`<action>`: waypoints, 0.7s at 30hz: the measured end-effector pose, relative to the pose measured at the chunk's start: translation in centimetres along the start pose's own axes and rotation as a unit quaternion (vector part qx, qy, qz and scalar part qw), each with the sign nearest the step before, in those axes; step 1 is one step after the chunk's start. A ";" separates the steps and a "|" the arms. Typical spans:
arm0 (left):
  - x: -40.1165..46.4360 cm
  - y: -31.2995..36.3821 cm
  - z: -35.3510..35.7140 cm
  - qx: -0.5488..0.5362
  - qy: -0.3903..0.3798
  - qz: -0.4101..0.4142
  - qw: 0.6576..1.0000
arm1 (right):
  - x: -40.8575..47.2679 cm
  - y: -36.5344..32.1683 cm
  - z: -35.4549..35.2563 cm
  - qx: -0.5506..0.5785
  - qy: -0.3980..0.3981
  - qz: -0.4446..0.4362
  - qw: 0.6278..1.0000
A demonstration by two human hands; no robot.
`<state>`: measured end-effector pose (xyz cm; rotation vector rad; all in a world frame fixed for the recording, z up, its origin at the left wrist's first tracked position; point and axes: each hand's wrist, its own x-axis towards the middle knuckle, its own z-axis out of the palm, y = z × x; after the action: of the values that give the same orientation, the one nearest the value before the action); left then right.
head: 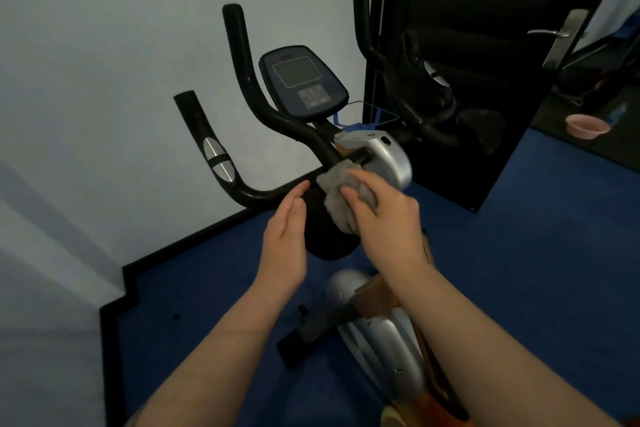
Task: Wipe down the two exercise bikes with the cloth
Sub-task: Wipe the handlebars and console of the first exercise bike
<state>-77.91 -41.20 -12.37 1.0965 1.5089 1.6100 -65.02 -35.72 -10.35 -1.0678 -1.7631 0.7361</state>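
Both forearms reach forward from the bottom edge over the exercise bike [377,333], which stands on blue floor beside a pale wall [104,62]. The frame's lower body is cut off at the bottom edge, and its middle is covered by the right forearm. A dark door [467,80] behind is dim; whether a second bike stands against it cannot be told.

The black handlebars [242,80] curve up on both sides of the console [302,80], whose screen is too blurred to read.

Right hand [384,215]: wrist bent downward, fingers curled over the grey cloth [337,194], pressing it against the bar where the handlebars meet the stem. Part of the cloth is hidden beneath this hand.

Left hand [285,236]: held edge-on, fingers straight and close together, fingertips at the handlebar just left of the cloth. Actual contact with the bar cannot be confirmed. It holds nothing.
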 end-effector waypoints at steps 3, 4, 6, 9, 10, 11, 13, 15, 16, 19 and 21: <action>0.1 -0.2 0.1 0.010 0.006 0.000 1.000 | 0.1 -0.5 0.6 0.030 0.014 0.026 0.999; 0.1 -0.2 0.0 0.016 0.006 -0.003 1.000 | -1.0 0.0 0.4 0.027 0.018 0.037 0.999; 0.1 -0.3 -0.1 0.033 0.004 -0.005 0.999 | -3.5 0.8 -0.4 -0.014 0.015 0.068 0.997; 0.2 -0.4 -0.2 0.056 0.006 -0.003 0.998 | -4.2 1.3 -1.4 -0.080 -0.014 0.066 0.995; 0.1 -0.4 -0.2 0.054 0.006 -0.002 0.999 | -3.7 1.1 -1.7 -0.085 -0.007 0.046 0.995; 0.1 -0.3 -0.1 0.046 0.005 -0.001 0.999 | -3.2 0.7 -1.8 -0.078 0.013 0.019 0.997; -0.1 0.1 0.0 0.040 0.001 -0.010 0.999 | -2.2 -0.7 -1.1 -0.049 0.048 -0.035 0.997; -0.2 0.7 -0.1 0.021 0.000 -0.048 0.999 | -1.3 -1.7 0.4 -0.079 0.042 -0.063 0.994; -0.1 1.0 -0.3 -0.006 0.001 -0.075 0.997 | -0.8 -2.0 1.1 -0.122 0.030 -0.073 0.989; 0.6 1.3 -0.7 -0.089 -0.011 -0.137 0.986 | -0.9 -1.8 2.4 -0.184 0.005 -0.088 0.979; 0.4 1.3 -0.7 -0.092 -0.010 -0.150 0.984 | -2.9 -1.0 2.7 -0.176 0.040 -0.085 0.980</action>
<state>-78.62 -41.25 -10.96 0.7421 1.4034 1.4887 -67.21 -38.83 -11.75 -1.1406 -1.9296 0.2753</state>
